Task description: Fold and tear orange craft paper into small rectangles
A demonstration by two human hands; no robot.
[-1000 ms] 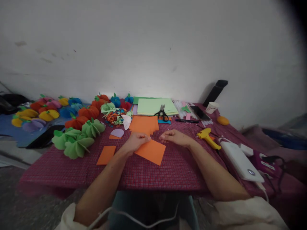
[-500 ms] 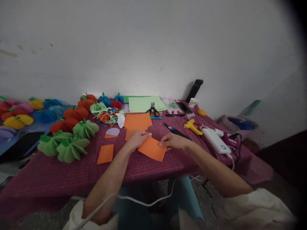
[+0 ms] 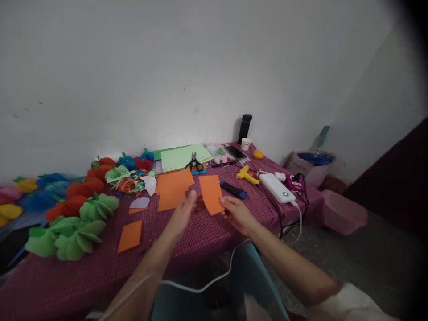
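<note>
Taking the orange sheet (image 3: 211, 194) as the centre of a clock, the right hand (image 3: 238, 215) holds it from 4 o'clock, thumb and fingers pinched on its lower right corner. The left hand (image 3: 182, 218) is loosely open at 8 o'clock, thumb raised beside the left edge; whether its fingertips touch the sheet's back, I cannot tell. The sheet is raised over the checked tablecloth (image 3: 187, 243), with a cutter knife (image 3: 233, 190) just beside it at 3 o'clock.

At 1 o'clock, by the wall, a paper cup (image 3: 246, 144) stands upright, its contents hidden, next to a black bottle (image 3: 244, 130). Between 2 and 3 o'clock, beyond the table, a pale pink bin (image 3: 310, 174) holds something blue (image 3: 316, 158), perhaps plastic. Near 3 o'clock, lower down, sits a pink tub (image 3: 344, 213); what it may hold is too dim to tell. A yellow glue gun (image 3: 248, 174) lies at 2 o'clock, scissors (image 3: 195, 164) at 11, and more orange paper (image 3: 172, 196) between 9 and 10, with a heap of coloured scraps (image 3: 130, 183) farther out
</note>
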